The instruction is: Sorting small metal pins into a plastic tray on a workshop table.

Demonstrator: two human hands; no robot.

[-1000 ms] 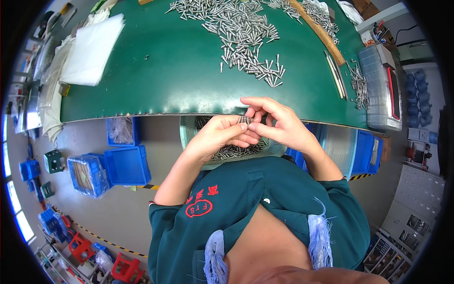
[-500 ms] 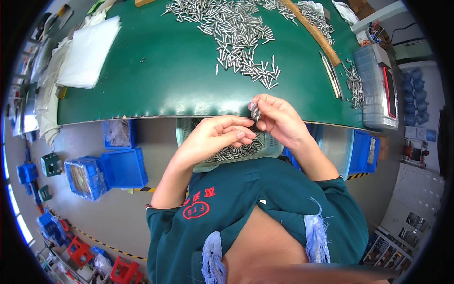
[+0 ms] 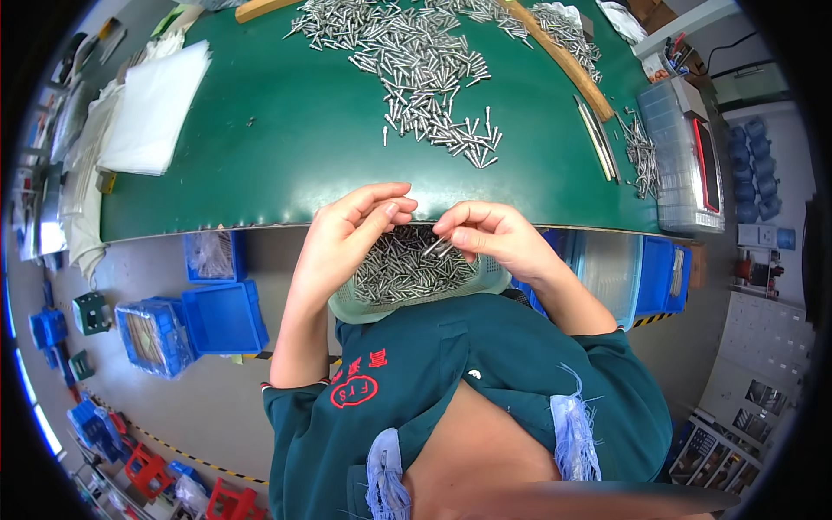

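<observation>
A pale green plastic basket (image 3: pixel 407 301) sits on my lap at the table's edge, filled with small silver metal pins (image 3: pixel 407 270). Over its right far side my right hand (image 3: pixel 498 236) pinches a few of the same pins, their ends poking out below the fingertips. My left hand (image 3: pixel 342 230) hovers above the basket's left far side, fingers loosely bent and apart from the thumb, with nothing visible in it. A large loose pile of similar metal pins (image 3: pixel 425 69) covers the far middle of the green table (image 3: pixel 277 173).
A wooden strip (image 3: pixel 563 56) separates the pile from more pins at the right. Beyond lie thin rods (image 3: pixel 596 139), a small heap of metal parts (image 3: pixel 640 156) and a clear plastic case (image 3: pixel 672 165). White sheets (image 3: pixel 156 113) lie left. Blue bins (image 3: pixel 224 316) stand below the table.
My hands have parted and the left has moved up and left. The right has come down over the basket; the bundle of pins held upright between the fingertips now shows as a few lower pins.
</observation>
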